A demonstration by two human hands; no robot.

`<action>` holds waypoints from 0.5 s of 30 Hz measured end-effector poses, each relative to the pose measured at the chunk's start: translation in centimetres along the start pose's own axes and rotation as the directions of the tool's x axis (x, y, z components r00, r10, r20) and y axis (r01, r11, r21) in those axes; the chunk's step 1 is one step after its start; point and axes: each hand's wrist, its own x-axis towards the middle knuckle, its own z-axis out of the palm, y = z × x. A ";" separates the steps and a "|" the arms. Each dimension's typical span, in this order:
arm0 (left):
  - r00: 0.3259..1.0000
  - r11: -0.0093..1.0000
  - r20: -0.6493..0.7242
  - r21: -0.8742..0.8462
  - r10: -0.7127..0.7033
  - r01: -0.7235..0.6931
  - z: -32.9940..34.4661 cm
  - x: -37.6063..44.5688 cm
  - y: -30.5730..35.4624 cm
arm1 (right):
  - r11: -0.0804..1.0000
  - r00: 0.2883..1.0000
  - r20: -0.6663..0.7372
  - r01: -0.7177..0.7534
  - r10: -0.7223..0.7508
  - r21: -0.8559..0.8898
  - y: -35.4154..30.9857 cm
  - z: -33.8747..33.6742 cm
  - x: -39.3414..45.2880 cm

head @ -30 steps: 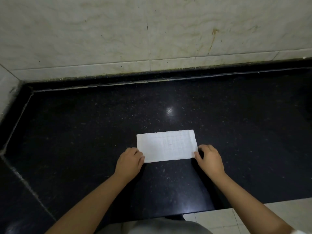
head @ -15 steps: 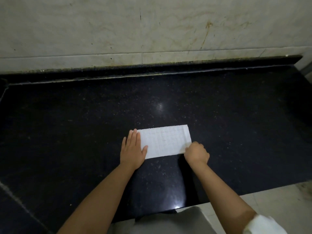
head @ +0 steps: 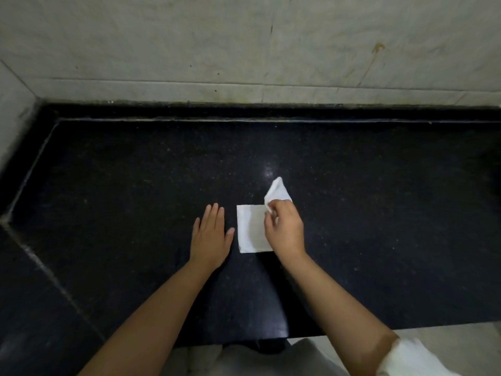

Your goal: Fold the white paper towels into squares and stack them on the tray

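Note:
One white paper towel (head: 250,229) lies on the black stone counter (head: 135,185), its left part flat. My right hand (head: 284,232) pinches the towel's right end and holds it lifted and curled up above the flat part. Just left of the towel, my left hand (head: 211,237) rests flat on the counter with fingers spread, its thumb close to the towel's left edge but not on it. No tray is in view.
A pale marble wall (head: 244,44) runs along the back of the counter and turns at the left corner. The counter's front edge (head: 406,325) is at the lower right, with light floor tiles beyond it.
My right hand has gripped the towel's right end and raised it up and leftward over the rest. My left hand slid off the towel's left edge onto the bare counter.

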 end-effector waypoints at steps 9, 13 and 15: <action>0.995 0.996 0.032 0.015 -0.093 0.092 0.2 -3.5 -4.9 | 0.918 0.933 0.290 0.294 -0.215 -0.267 1.2 5.8 -3.2; 0.999 0.999 0.004 -0.004 -0.049 0.049 0.6 -3.5 -4.6 | 0.897 0.897 0.331 0.377 -0.293 -0.230 1.5 4.7 -3.1; 1.000 1.000 -0.023 -0.009 0.000 0.000 0.8 -3.4 -4.3 | 0.889 0.877 0.373 0.401 -0.302 -0.222 1.7 4.4 -3.6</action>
